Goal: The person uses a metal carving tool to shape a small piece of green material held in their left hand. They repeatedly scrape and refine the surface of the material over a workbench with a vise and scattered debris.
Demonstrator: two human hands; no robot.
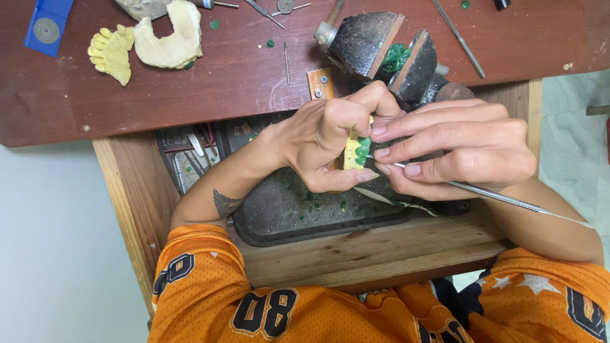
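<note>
Our left hand (330, 143) grips a yellow cast (353, 152) with green wax, while right fingers (445, 149) pinch a metal tool (502, 198) against it.

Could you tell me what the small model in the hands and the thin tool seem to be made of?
The tooth model, held in the left hand, looks like matte yellow dental stone with glossy green wax built onto it. The thin tool in the right hand looks like polished steel: silver, shiny, with a ridged grip.
</note>
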